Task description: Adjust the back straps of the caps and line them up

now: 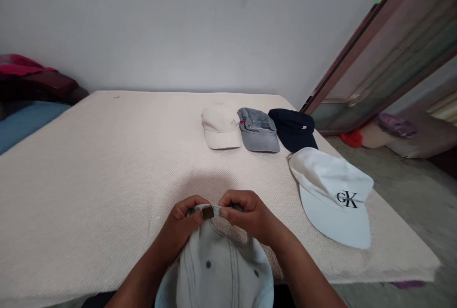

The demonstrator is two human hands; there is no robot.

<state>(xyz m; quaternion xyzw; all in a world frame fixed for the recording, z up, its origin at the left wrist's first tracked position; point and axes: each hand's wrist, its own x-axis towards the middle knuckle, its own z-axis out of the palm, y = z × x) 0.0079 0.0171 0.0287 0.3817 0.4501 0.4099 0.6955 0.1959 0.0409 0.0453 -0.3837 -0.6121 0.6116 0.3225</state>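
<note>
A pale grey-blue baseball cap [217, 270] is held low at the table's near edge, its back opening turned away from me. My left hand [183, 217] pinches the back strap beside its brown metal buckle [207, 212]. Thumb and fingers of my right hand [252, 215] grip the strap just right of the buckle. Part of the cap's brim runs out of the picture at the bottom. To the right lies a white cap [332, 193] with black "CK" letters, touching neither hand.
Farther back on the cloth-covered table [107, 179] sit a cream cap [221, 127], a grey cap [259, 129] and a navy cap [293, 129] in a row. A pale wall [178, 32] stands behind. Pink and dark items [35, 77] are at the left; the table's right edge drops to the floor.
</note>
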